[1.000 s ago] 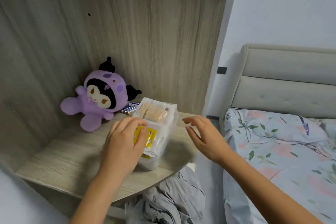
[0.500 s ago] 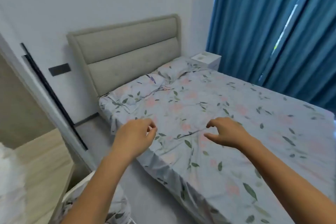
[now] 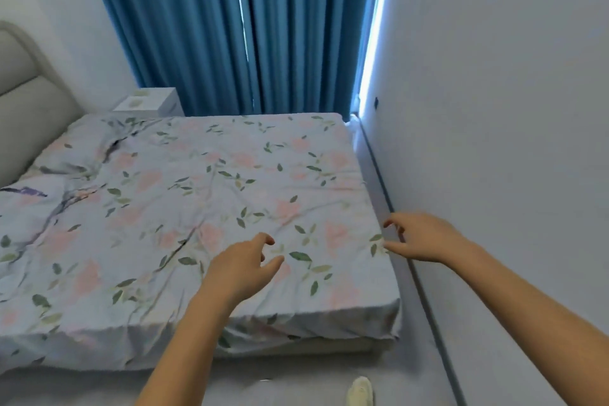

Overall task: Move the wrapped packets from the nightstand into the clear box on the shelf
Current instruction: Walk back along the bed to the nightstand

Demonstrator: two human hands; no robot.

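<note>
A white nightstand (image 3: 150, 104) stands far off, beyond the bed and beside the blue curtain, with small pale packets (image 3: 135, 103) on its top. My left hand (image 3: 242, 265) hovers over the foot end of the bed, fingers loosely apart, holding nothing. My right hand (image 3: 417, 237) hangs above the bed's right corner near the wall, fingers curled apart and empty. The clear box and the shelf are out of view.
A bed (image 3: 197, 208) with a floral sheet fills the middle, its grey headboard (image 3: 23, 109) at the left. Blue curtains (image 3: 237, 26) cover the back. A white wall (image 3: 494, 109) runs along the right with a narrow floor strip. A pale slipper (image 3: 361, 391) shows at the bottom.
The view has swung right from the shelf with the clear box, across the headboard, to the foot of the bed. Both hands left the box and are now empty over the bed.
</note>
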